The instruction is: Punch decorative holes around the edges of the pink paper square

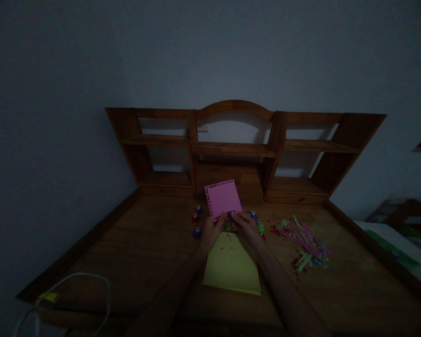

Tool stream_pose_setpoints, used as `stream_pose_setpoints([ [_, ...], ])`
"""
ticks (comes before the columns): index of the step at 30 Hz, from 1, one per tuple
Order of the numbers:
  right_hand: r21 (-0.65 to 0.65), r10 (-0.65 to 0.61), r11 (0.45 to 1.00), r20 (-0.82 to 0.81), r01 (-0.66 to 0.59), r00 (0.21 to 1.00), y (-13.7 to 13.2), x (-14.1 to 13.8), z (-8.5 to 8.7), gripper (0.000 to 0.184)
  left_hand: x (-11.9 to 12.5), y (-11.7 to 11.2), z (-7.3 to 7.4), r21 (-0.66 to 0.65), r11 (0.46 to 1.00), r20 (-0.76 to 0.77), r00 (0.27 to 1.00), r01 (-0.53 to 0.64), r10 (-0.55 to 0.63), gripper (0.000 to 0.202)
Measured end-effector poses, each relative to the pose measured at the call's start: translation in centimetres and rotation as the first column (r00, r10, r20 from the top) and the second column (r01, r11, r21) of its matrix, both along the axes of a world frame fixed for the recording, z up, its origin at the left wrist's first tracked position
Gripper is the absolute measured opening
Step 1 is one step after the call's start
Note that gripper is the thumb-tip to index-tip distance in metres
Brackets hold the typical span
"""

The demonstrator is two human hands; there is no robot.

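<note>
A square pink sheet of paper [223,201] is held up over the desk, with punched shapes along its left, top and part of its lower edges. My left hand [211,232] grips it near the lower left corner. In my right hand [248,228] is a small purple craft punch [231,214] at the sheet's lower edge; my fingers partly cover it. Below both hands lies a pale yellow sheet [231,269] with a few pink punched bits on it. A green punch [228,225] shows between my hands.
Left of the hands stand a red punch [195,217] and two purplish ones. More punches, including a green one [261,227], sit at the right. Further right is a pile of colored paper strips and scraps [308,241]. A wooden shelf [235,150] backs the desk; a white cable [91,275] lies front left.
</note>
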State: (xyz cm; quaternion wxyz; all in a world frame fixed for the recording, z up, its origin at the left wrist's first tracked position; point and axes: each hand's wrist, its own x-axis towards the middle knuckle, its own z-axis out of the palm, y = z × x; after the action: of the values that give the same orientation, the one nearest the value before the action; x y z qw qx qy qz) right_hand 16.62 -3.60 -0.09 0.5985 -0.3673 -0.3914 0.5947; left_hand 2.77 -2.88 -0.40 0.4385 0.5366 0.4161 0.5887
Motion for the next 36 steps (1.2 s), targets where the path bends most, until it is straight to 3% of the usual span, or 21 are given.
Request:
stream_pose_setpoints([
  [5,-0.014,0.017,1.0,-0.068,-0.018,0.998,-0.01,-0.07,0.23,0.028,0.0,-0.14,0.31,-0.005,0.999,-0.004,0.999,0.046,-0.046,0.033],
  [15,-0.01,0.039,0.999,-0.082,-0.04,0.996,-0.12,0.15,0.23,0.026,-0.2,0.11,0.16,0.081,0.997,-0.132,0.991,0.009,0.002,0.032],
  [20,-0.028,-0.002,1.0,-0.065,0.0,0.998,0.01,0.02,0.15,0.029,0.03,0.27,0.1,0.082,0.996,-0.114,0.993,-0.014,0.024,0.029],
  [27,-0.047,-0.014,0.999,-0.091,0.009,0.996,0.04,0.06,0.0,0.03,-0.1,0.28,0.18,0.176,0.984,-0.166,0.986,0.034,-0.005,0.028],
  [36,-0.042,0.012,0.999,-0.108,-0.017,0.994,-0.31,-0.02,0.58,0.029,0.01,0.1,0.04,0.154,0.986,-0.186,0.982,0.058,-0.029,0.028],
])
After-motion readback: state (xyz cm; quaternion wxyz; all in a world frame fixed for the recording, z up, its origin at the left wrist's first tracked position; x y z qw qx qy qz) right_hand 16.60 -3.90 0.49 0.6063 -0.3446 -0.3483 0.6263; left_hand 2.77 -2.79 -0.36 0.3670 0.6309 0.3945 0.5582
